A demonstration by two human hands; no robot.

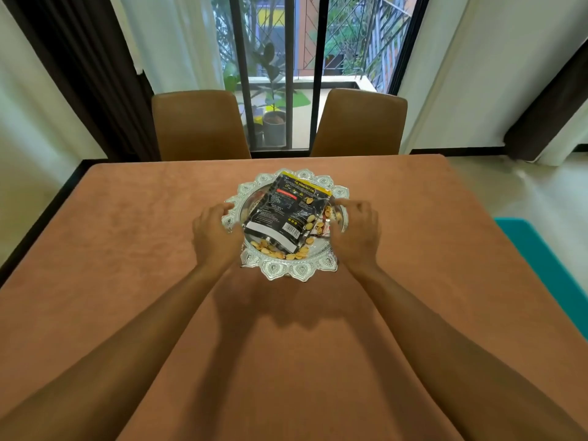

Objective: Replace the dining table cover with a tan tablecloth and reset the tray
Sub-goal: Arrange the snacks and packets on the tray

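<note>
A tan tablecloth (127,265) covers the dining table. In its middle stands an ornate silver tray (286,270) with a scalloped rim. A black snack packet (286,214) lies in the tray over loose pistachios (270,248), with a small red sachet (324,230) beside it. My left hand (213,237) grips the tray's left rim, fingers curled over the edge. My right hand (358,232) grips the right rim the same way. The tray's foot and its side edges are hidden behind my hands.
Two brown chairs (200,125) (359,122) stand at the table's far side, before a barred glass door. Curtains hang on both sides. A teal mat (547,268) lies on the floor to the right of the table.
</note>
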